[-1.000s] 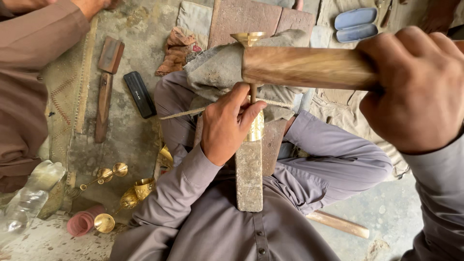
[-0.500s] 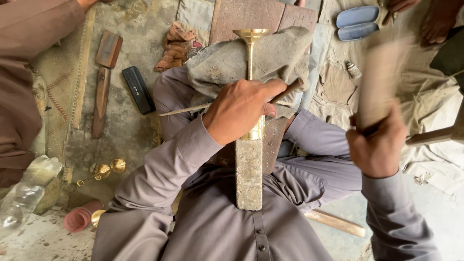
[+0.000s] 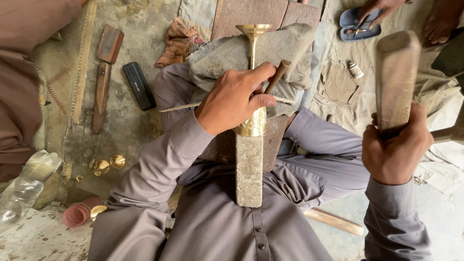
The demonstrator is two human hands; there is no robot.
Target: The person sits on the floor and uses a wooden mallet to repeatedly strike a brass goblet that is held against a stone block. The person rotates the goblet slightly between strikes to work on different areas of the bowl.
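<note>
My left hand (image 3: pixel 235 99) pinches a thin brown wooden punch (image 3: pixel 277 77) against a long brass stem-shaped piece (image 3: pixel 253 38). The brass piece lies along a grey metal bar (image 3: pixel 249 169) that rests on my lap and on a grey cloth pad (image 3: pixel 290 46). Its flared cup end points away from me. My right hand (image 3: pixel 395 147) grips a thick wooden mallet (image 3: pixel 396 77), held upright at the right, well apart from the brass piece and slightly blurred.
On the ground at left lie a wooden tool (image 3: pixel 102 82), a black oblong case (image 3: pixel 138 85), small brass parts (image 3: pixel 104 166), a pink cup (image 3: pixel 77 215) and a clear plastic bottle (image 3: pixel 24 186). Another person's sleeve (image 3: pixel 19 72) fills the far left. Blue sandals (image 3: pixel 360 21) and a foot (image 3: pixel 442 19) are top right.
My right hand has drawn the mallet back from over the brass piece to the right and now holds it upright. My left hand keeps the punch on the brass piece.
</note>
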